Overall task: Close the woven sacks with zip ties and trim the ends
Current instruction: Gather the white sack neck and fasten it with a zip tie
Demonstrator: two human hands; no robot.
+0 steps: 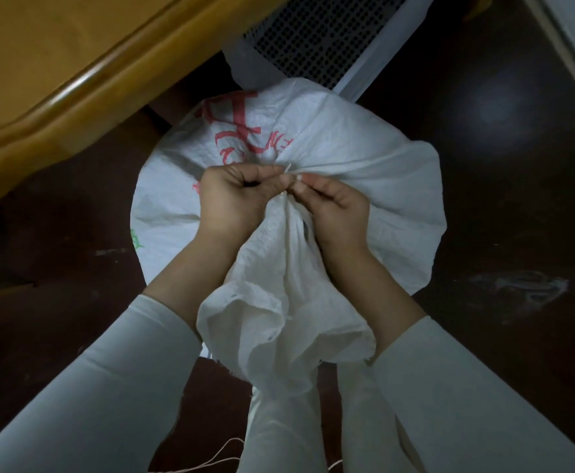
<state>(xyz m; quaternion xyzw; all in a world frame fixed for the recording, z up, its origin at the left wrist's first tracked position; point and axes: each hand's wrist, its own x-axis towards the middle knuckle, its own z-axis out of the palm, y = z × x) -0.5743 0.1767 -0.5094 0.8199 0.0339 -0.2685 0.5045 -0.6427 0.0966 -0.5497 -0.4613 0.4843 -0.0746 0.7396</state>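
sack [347,158]: crinkled white woven cloth | table [57,80]: glossy wood | floor [501,199]: dark, shiny

Dark, glossy floor [504,186] with pale scuffs at right, full white woven sack [357,148] with red print standing at centre, white perforated crate [316,32] just beyond it, wooden furniture edge [57,80] far left, thin cord [224,452] lying at near edge

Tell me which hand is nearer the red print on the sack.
The left hand: it sits beside the sack's red print, while the right hand rests over plain white weave.
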